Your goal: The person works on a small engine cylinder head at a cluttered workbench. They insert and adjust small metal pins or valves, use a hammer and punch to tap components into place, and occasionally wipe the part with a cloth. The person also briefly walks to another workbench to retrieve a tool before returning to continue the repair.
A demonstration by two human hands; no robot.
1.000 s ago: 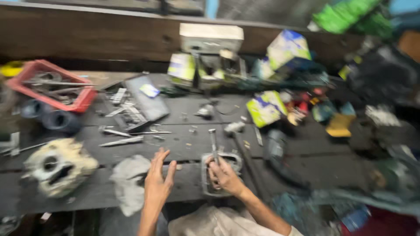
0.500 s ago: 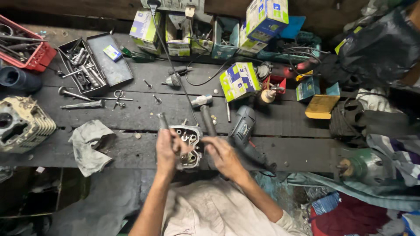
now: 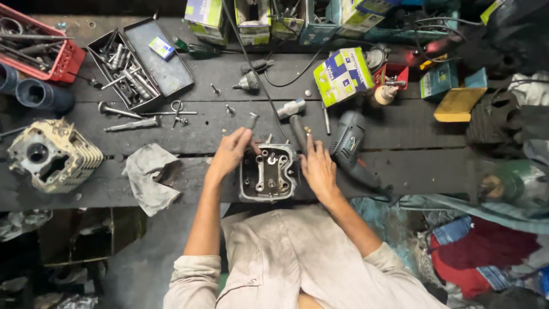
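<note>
Dark, greasy wooden planks make up the workbench (image 3: 189, 126), which is crowded with parts and tools. At its near edge, right before the person, sits a cast-metal cylinder head (image 3: 267, 173), open face up, showing valve gear and bolt holes. It looks heavy, rigid and probably oily, so it is best taken by its two outer side walls rather than by the small parts inside. The left hand (image 3: 230, 152) rests against its upper left corner, fingers curled around a short dark tool or stem; what exactly it pinches I cannot tell. The right hand (image 3: 318, 167) lies along the right wall, fingers stretched and pressed together, with a dark handle rising just behind them; whether it grips that handle is unclear.

Just right of that hand lies an electric drill (image 3: 350, 146), its cord running up across the bench. A crumpled grey rag (image 3: 150, 175) lies to the left, and farther left a finned cylinder block (image 3: 52, 155). Loose valves and a bolt lie near a black metal tray (image 3: 143, 62) of small tools, beside a red crate (image 3: 64, 57). Green and white cardboard boxes (image 3: 342, 74) crowd the back, leaving little free room beyond the head
</note>
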